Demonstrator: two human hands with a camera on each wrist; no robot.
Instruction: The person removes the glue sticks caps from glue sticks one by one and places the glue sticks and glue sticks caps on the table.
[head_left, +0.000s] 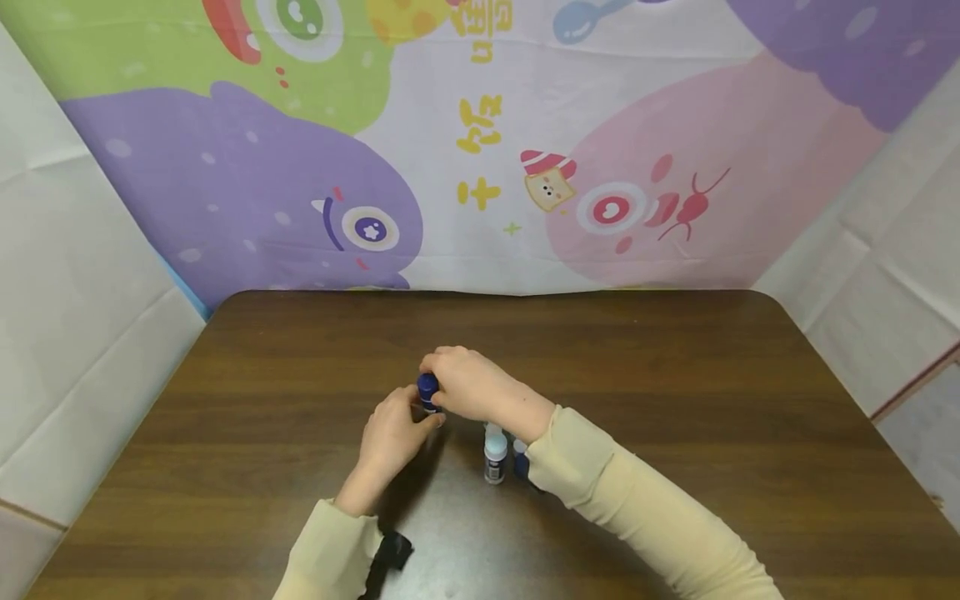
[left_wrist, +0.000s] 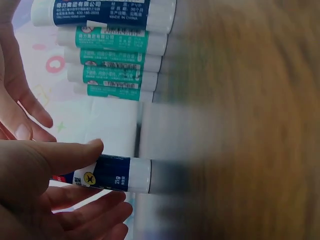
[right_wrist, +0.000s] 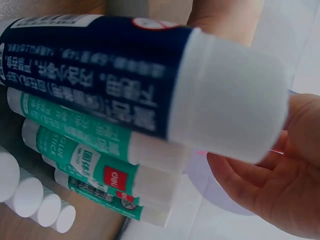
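An upright navy glue stick [head_left: 428, 390] stands between both hands, its white base [left_wrist: 140, 175] close over the wooden table. My left hand [head_left: 393, 435] pinches its lower body, thumb in front and fingertips behind. The right hand [head_left: 472, 385] has its thumb and fingers about the dark blue top, gripping from the other side; part of this grip is hidden. Beside them a row of glue sticks stands upright: a navy one [left_wrist: 105, 12] at the near end, then several green ones [left_wrist: 112, 41]. In the head view the right forearm covers part of this row.
More white caps [right_wrist: 29, 196] show beyond the row in the right wrist view. A dark brown table [head_left: 675, 375] lies beneath everything. A cartoon-printed cloth [head_left: 480, 242] hangs along its far edge, with pale sheets [head_left: 75, 250] at the sides. A black device [head_left: 393, 550] sits at the left wrist.
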